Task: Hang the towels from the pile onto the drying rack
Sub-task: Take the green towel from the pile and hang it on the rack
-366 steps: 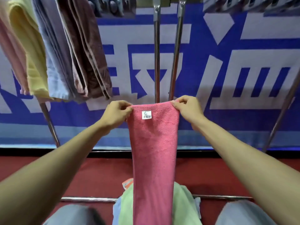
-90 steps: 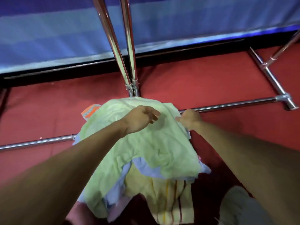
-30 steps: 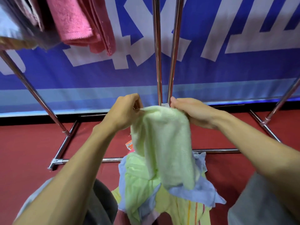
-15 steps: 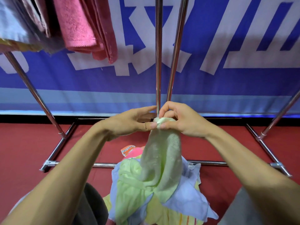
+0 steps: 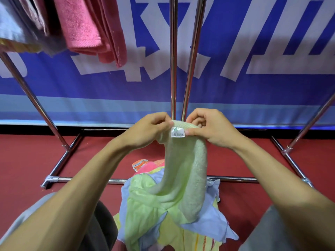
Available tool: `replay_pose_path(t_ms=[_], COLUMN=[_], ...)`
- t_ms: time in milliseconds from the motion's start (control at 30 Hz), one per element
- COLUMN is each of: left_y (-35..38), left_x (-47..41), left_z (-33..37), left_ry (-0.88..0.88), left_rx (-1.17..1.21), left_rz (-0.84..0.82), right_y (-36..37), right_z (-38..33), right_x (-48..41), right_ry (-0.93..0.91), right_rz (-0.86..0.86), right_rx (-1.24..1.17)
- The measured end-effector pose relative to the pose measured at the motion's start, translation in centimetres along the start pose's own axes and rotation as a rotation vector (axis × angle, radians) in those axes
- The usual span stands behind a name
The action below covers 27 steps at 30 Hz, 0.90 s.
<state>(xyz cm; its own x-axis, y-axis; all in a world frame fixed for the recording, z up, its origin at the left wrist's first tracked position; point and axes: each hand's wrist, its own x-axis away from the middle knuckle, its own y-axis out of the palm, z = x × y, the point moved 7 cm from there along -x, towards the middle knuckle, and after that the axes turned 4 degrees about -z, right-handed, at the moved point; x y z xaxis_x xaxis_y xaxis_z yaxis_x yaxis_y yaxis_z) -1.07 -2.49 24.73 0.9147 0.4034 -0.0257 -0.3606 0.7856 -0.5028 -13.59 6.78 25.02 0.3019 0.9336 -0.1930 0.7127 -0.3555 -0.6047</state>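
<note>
Both left hand (image 5: 148,131) and right hand (image 5: 212,129) now pinch the green towel (image 5: 186,169), label (image 5: 178,132) newly showing.

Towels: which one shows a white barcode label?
The green towel, pinched at its top edge by the left hand and right hand; its label sits between them. The hanging pink towel and the pile show none.

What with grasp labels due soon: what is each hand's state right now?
Left hand: closed, fingers pinching the green towel at its top edge.
Right hand: closed, fingers pinching the same towel beside its label.
</note>
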Motion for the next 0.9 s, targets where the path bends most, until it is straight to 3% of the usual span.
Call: replay_pose_path(t_ms=[133, 267, 500, 667, 767, 833, 900], left_y=[-1.0, -2.8, -7.6, -8.7, -8.5, -8.0, -5.2], left_x=[0.6, 1.5, 3.3, 3.9, 3.3, 2.8, 1.8], left_z=[1.4, 1.8, -2.1, -4.1, -4.3, -2.6, -0.8], left_ry=[0.121, 0.141, -0.031, -0.119, -0.122, -0.042, 0.033], left_rx=[-0.003, 0.332, 0.681, 0.748, 0.583, 0.121, -0.261], left_rz=[0.116, 0.228, 0.664, 0.784, 0.750, 0.667, 0.455], right_y=[0.7, 1.8, 3.0, 3.0, 3.4, 2.9, 1.7], right_z=[0.4, 1.6, 3.6, 5.6, 4.2, 2.7, 2.5], right_x=[-0.3, -0.4, -0.5, 0.0, 1.0, 1.1, 0.8], right_ry=[0.024, 0.153, 0.209, 0.332, 0.392, 0.403, 0.432], right_rz=[-0.005, -0.094, -0.225, -0.313, -0.382, -0.316, -0.130], right_rx=[0.243, 0.419, 0.506, 0.503, 0.062, -0.332, -0.587])
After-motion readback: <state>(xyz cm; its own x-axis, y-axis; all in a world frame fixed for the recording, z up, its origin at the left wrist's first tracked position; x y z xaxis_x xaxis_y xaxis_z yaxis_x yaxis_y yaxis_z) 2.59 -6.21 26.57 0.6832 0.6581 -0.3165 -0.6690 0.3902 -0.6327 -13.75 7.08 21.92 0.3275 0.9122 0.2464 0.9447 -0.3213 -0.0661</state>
